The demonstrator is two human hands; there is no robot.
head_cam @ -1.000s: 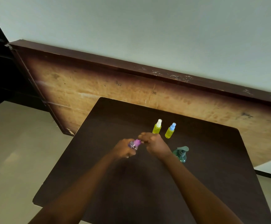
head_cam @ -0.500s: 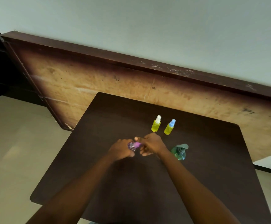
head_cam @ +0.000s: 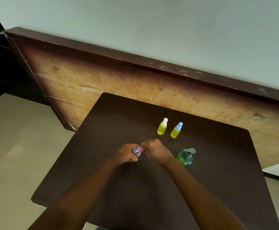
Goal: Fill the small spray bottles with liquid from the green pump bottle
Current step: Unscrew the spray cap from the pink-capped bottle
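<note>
My left hand (head_cam: 126, 154) grips a small clear spray bottle with a purple top (head_cam: 137, 150) over the middle of the dark table (head_cam: 102, 163). My right hand (head_cam: 157, 151) is closed on that purple top, pressed against the left hand. The bottle's body is mostly hidden by my fingers. The green pump bottle (head_cam: 185, 156) stands just right of my right wrist. Behind my hands stand two small spray bottles filled with yellow liquid, one with a white top (head_cam: 162, 127), one with a blue top (head_cam: 176, 130).
A large wooden board (head_cam: 118, 83) leans against the wall behind the table. Pale tiled floor (head_cam: 15, 146) lies to the left. The table's left edge runs diagonally near my left forearm.
My hands stay together on the purple-topped bottle, with the right hand's fingers shifting slightly on the top. The camera view has shifted a little; the other bottles have not moved.
</note>
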